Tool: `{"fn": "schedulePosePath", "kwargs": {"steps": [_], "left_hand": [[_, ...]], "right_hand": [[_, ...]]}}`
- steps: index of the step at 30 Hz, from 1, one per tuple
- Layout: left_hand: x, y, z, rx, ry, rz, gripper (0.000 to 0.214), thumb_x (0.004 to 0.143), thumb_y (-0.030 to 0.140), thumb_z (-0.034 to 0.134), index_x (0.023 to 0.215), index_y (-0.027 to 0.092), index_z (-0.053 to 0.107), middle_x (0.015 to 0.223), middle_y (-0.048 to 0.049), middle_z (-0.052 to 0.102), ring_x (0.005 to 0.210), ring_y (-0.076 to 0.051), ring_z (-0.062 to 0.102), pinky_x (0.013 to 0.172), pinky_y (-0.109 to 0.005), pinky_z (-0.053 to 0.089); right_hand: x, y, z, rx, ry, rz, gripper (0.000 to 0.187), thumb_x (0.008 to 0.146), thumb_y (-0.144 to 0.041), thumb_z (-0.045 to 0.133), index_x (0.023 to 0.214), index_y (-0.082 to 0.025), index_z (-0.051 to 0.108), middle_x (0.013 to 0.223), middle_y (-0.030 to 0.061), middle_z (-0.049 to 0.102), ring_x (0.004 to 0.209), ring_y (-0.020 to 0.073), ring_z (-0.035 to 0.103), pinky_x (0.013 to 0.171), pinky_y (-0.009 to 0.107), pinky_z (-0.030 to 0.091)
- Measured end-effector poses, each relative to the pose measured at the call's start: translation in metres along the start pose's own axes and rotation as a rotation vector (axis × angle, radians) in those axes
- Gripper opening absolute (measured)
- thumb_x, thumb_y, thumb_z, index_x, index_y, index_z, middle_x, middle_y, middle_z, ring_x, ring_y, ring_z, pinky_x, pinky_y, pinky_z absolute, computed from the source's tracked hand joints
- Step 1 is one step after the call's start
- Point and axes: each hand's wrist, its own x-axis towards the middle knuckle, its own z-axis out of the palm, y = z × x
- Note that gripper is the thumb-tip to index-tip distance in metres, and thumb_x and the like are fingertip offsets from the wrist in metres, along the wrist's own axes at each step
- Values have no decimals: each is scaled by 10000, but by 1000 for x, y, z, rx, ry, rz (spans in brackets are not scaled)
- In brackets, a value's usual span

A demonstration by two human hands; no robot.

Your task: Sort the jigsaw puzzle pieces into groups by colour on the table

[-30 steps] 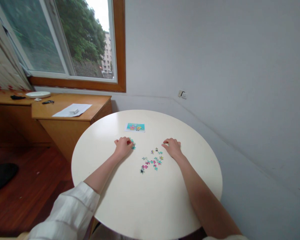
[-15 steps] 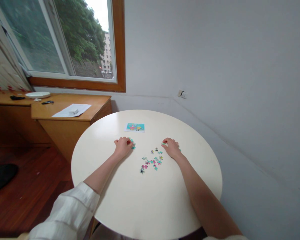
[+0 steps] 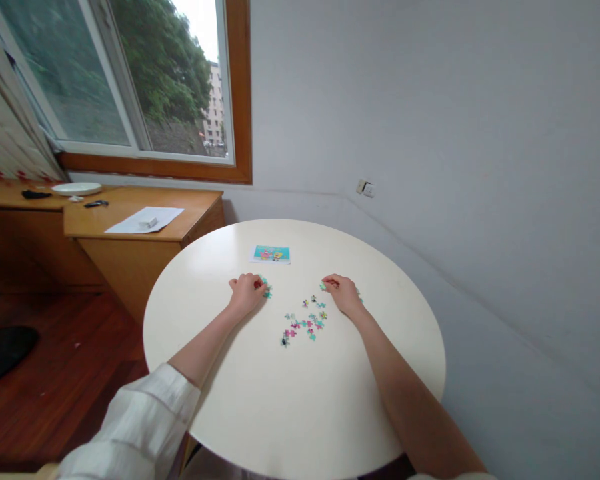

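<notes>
My left hand (image 3: 247,293) rests on the table with curled fingers closed at a small cluster of teal jigsaw puzzle pieces (image 3: 267,291), partly hidden behind the fingertips. In a pinch, my right hand (image 3: 345,295) holds a green puzzle piece (image 3: 323,287) by its edge. More pieces peek out just right of that hand, mostly covered by it. Between and nearer than the hands lie several loose pieces in pink, teal, yellow and black, among them a pink piece (image 3: 291,333). A picture card (image 3: 272,254) with cartoon figures on teal lies flat beyond my left hand.
Everything lies on a round white table (image 3: 260,400). To the left, a wooden desk (image 3: 200,217) bears a paper sheet (image 3: 167,217) with a small white block and a white plate (image 3: 77,189). A wall with a socket (image 3: 369,191) stands behind and to the right.
The fingers of my right hand have shifted slightly and turned the puzzle piece, so more of its green face shows. My left hand has stayed in place.
</notes>
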Motion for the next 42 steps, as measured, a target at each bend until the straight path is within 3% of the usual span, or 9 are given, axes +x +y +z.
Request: {"fn": "schedulePosePath", "kwargs": {"steps": [8,23,33,42], "left_hand": [[1,-2,2,-7,2,5,226,756,314,482,648,162,610,768,-53,645,818,-208,548,732,-341,260],[2,-3,4,-72,12,25,251,793,275,454,650,152,619,755,-81,639,775,-219,562,747,-387,293],[-3,4,3,-174,7,126,230,788,262,461,724,177,664,773,-59,675,757,-190,587,771,-346,365],[-13,22,1,-389,-127,303,300,779,399,490,719,184,692,778,-54,682,738,-156,583,708,-257,426]], "right_hand": [[-4,-7,0,-5,-29,-31,140,665,-275,531,702,-167,613,678,39,658,641,155,599,662,298,477],[-6,-10,13,203,-108,33,158,615,-276,595,715,-157,626,642,21,633,615,144,593,638,296,492],[-15,-31,27,269,-198,-6,173,606,-302,617,705,-160,626,646,18,611,621,139,557,628,290,473],[-30,-62,42,204,-202,-135,232,634,-386,645,675,-168,577,624,1,583,587,120,515,559,250,409]]}}
